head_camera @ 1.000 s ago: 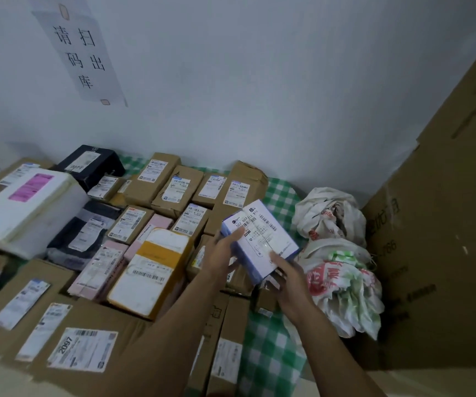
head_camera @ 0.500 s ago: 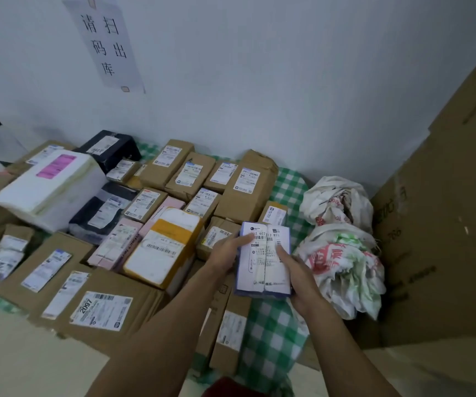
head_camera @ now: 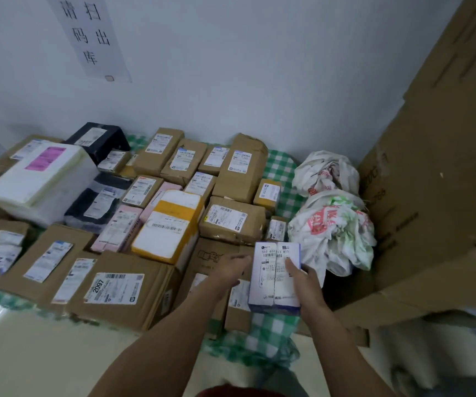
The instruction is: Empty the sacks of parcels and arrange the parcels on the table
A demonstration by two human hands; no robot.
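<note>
Firmly, the right hand [head_camera: 307, 285] grips a white-and-lilac labelled box [head_camera: 271, 282], thumb across its face, fingers curled behind its right side. At the box's left edge the left hand [head_camera: 229, 270] lies loosely extended; contact unclear. Crumpled sacks [head_camera: 334, 233] sit just beyond the grip, brown parcels [head_camera: 231, 222] to its left.

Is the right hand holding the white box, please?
Yes, the right hand grips the white box, with its thumb lying across the printed label.
</note>
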